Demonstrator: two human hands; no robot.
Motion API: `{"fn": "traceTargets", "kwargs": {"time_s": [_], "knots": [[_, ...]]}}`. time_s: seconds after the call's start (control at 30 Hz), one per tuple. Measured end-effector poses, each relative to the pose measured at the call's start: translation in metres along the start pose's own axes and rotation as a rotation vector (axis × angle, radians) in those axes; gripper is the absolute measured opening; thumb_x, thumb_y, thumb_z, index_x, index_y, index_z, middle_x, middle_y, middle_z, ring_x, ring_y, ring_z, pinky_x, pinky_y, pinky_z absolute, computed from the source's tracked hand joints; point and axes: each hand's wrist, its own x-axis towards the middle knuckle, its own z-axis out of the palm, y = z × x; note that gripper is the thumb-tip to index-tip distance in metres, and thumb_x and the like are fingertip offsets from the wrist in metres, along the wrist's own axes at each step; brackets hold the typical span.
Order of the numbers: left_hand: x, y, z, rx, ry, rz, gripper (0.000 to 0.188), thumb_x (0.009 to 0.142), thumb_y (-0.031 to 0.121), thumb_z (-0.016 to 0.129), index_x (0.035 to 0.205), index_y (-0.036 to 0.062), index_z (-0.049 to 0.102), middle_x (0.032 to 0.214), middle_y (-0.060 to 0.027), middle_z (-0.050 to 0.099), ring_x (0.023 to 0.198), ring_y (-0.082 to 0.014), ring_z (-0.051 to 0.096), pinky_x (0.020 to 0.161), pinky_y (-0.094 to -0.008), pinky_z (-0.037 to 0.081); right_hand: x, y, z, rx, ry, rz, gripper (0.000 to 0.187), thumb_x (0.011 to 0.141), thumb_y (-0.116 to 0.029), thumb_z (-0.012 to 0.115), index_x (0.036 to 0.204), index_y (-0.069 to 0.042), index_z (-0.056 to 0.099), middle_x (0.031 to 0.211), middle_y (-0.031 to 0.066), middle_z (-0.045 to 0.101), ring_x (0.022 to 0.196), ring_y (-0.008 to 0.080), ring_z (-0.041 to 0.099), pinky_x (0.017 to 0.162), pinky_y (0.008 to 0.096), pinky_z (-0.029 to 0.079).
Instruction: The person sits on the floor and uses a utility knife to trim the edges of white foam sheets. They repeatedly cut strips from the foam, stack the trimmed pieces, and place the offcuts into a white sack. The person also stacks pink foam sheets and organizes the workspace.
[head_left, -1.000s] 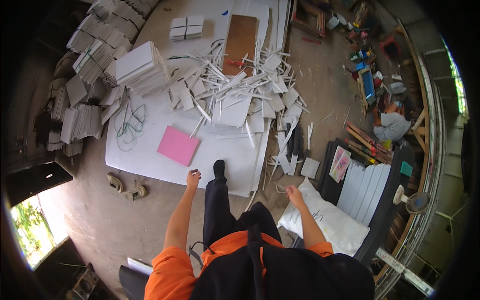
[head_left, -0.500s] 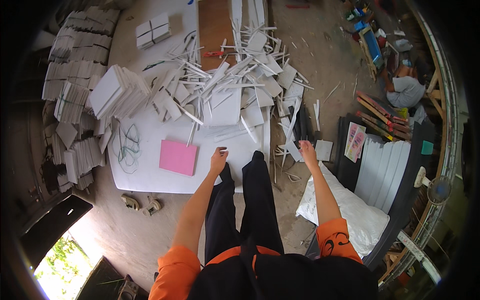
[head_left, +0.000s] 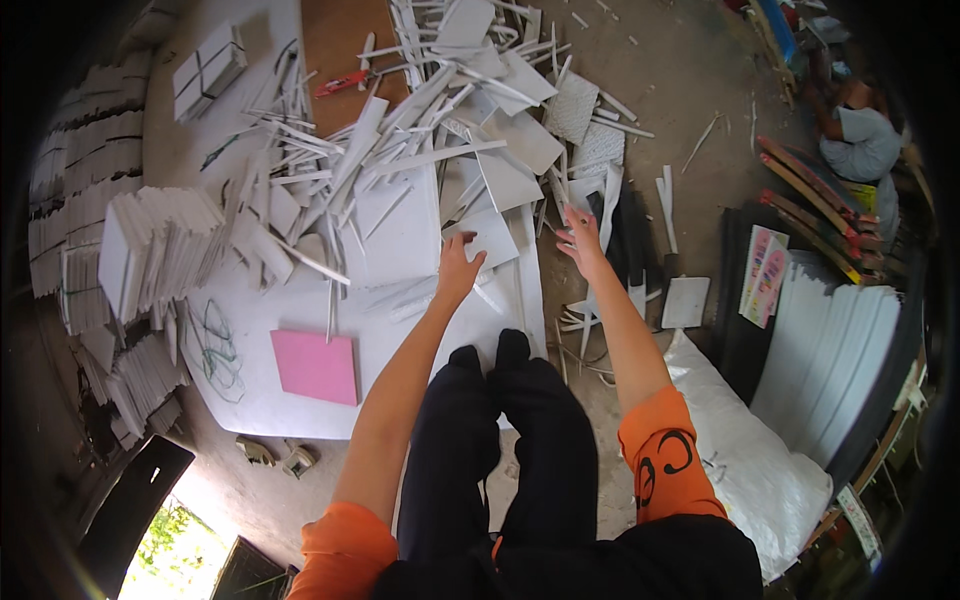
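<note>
My left hand [head_left: 461, 268] is over the near edge of a heap of white scraps, fingers curved and apart, with nothing in it. To its right, my right hand [head_left: 580, 243] reaches out with spread fingers, empty too, beside some dark strips [head_left: 632, 225]. Thin white square pieces [head_left: 483, 240] and narrow white strips [head_left: 440, 160] make up the tangled heap. Whether either hand touches a piece, I cannot tell. A pink square board [head_left: 314, 366] lies flat to the left of my left hand.
Stacks of white slabs [head_left: 160, 245] stand at the left, near tangled green string [head_left: 213, 350]. A red-handled tool [head_left: 342, 83] lies on a brown board [head_left: 345, 35]. At the right are a white sack [head_left: 750, 455], white sheets [head_left: 825, 355] and a crouching person [head_left: 866, 140].
Both hands have moved forward toward the heap and closer to each other, the right one leftward. My view has shifted, so the heap appears farther left and the legs look bent.
</note>
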Motion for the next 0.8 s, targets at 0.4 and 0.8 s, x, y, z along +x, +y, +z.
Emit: {"fn": "traceTargets", "kwargs": {"time_s": [0.4,0.8], "knots": [[0.084,-0.075,0.064,0.474,-0.064,0.164,0.062,0.058,0.027,0.073,0.105,0.0025,0.041,0.105,-0.0123,0.043,0.101,-0.0298,0.039,0.082,-0.0381,0.037,0.166,0.037,0.074,0.216,0.117,0.037,0.054,0.069,-0.041,0.066,0.102,-0.001,0.05,0.098,0.0064,0.054,0.091,0.0157,0.049,0.077,0.033,0.04],[0.094,-0.023,0.027,-0.092,-0.119,0.014,0.046,0.069,0.023,0.068,0.096,-0.0023,0.04,0.098,-0.0202,0.054,0.091,-0.0368,0.051,0.078,-0.038,0.041,0.126,0.035,0.048,0.437,0.161,-0.14,0.039,0.073,-0.009,0.064,0.107,-0.002,0.044,0.103,0.0085,0.052,0.093,0.018,0.051,0.078,0.0303,0.041]]}}
